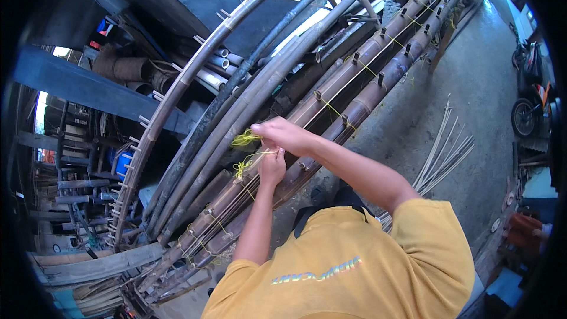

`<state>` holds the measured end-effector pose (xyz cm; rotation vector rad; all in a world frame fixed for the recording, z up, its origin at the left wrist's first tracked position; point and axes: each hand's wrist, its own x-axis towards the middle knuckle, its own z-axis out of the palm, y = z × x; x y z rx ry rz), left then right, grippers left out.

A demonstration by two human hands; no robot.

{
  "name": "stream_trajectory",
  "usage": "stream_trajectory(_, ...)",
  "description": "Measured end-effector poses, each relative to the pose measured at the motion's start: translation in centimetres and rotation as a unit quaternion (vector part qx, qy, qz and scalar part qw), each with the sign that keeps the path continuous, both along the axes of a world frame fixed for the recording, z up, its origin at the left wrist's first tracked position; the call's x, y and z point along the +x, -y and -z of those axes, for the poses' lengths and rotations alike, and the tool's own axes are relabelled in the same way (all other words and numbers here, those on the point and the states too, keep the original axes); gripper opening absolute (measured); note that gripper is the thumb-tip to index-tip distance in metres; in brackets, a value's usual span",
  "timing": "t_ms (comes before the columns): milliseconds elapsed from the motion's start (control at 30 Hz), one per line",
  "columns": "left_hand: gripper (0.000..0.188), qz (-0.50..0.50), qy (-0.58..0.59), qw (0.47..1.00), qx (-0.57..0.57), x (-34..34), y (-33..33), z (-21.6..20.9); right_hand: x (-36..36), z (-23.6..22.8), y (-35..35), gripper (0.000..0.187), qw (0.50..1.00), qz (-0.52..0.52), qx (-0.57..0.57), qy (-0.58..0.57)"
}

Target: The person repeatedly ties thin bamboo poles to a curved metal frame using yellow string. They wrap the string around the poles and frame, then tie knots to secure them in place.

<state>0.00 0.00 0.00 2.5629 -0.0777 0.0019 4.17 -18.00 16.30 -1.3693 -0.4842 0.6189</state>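
Two long brown bamboo poles (369, 103) run side by side from lower left to upper right, with short dark pegs along them and thin strips lying lengthwise. Yellow-green string crosses them at intervals. Over the nearer middle of the left pole, my right hand (286, 134) is closed on a loose bunch of yellow-green string (245, 138). Just below it and touching it, my left hand (271, 168) is closed with its thumb up, and a strand of the string runs into it. A tangled loop of string hangs beside the left hand. The fingertips of both hands are partly hidden.
Left of the poles lie several long bamboo poles (236, 112) and a curved pole (171, 97) with pegs. Thin bamboo sticks (444, 150) lie on the concrete floor (472, 77) at right. A motorcycle (525, 112) stands at the far right. A blue container (124, 164) is at left.
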Motion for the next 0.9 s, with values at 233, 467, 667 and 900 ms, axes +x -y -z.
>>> stream_trajectory(233, 0.032, -0.002, 0.01, 0.992, -0.125, 1.0, 4.6, -6.8, -12.4, 12.3, 3.1, 0.043, 0.923, 0.034, -0.15, 0.354)
stream_trajectory(467, 0.029, -0.049, 0.125, 0.985, -0.105, 10.2, 3.1, -4.9, -12.8, 12.5, 5.5, 0.041, 0.973, 0.099, -0.092, 0.187)
stream_trajectory(667, 0.038, -0.021, 0.013, 1.0, -0.018, 10.3, -0.7, -2.2, -16.5, 15.1, 4.2, 0.05, 0.808, 0.377, 0.297, -0.341)
stream_trajectory(900, 0.038, 0.018, -0.007, 0.998, 0.063, -2.9, -12.8, -9.2, -23.0, 15.1, -9.3, 0.048, 0.807, 0.113, 0.24, -0.528)
